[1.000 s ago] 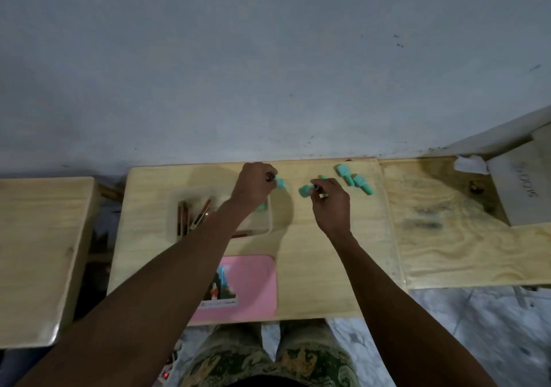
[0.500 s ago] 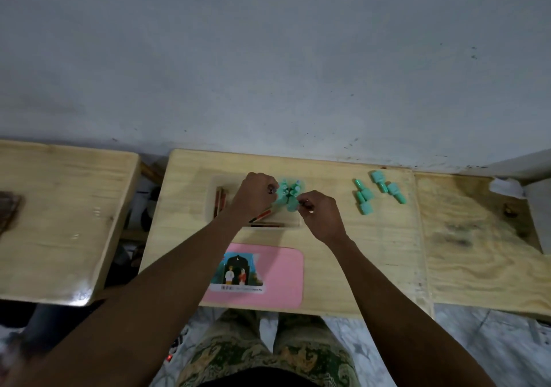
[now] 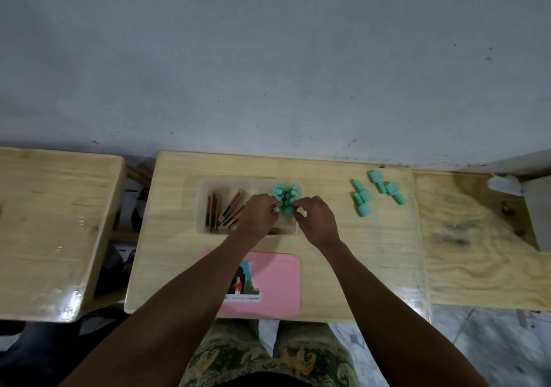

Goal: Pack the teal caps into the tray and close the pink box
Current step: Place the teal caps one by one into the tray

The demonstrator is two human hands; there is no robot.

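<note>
A translucent tray (image 3: 202, 207) sits on the middle wooden table. Several teal caps (image 3: 285, 193) stand upright in a cluster in its right part. My left hand (image 3: 258, 215) pinches a teal cap (image 3: 276, 209) at the cluster's near left edge. Over the tray's right side, my right hand (image 3: 316, 219) has thumb and forefinger closed on another teal cap (image 3: 287, 211) at the cluster's near edge. Several loose teal caps (image 3: 363, 200) lie on the table to the right. The pink box (image 3: 277, 285) lies flat near the table's front edge, partly under my left forearm.
Several brown and red sticks (image 3: 224, 211) lie in the tray's left part. A second wooden table (image 3: 44, 222) stands to the left across a gap, and a plywood top (image 3: 477, 237) adjoins on the right. A grey wall runs behind.
Both hands came from the bare tabletop right of the tray to over the tray's right part, each carrying a teal cap to the standing cluster. The camera view shifted.
</note>
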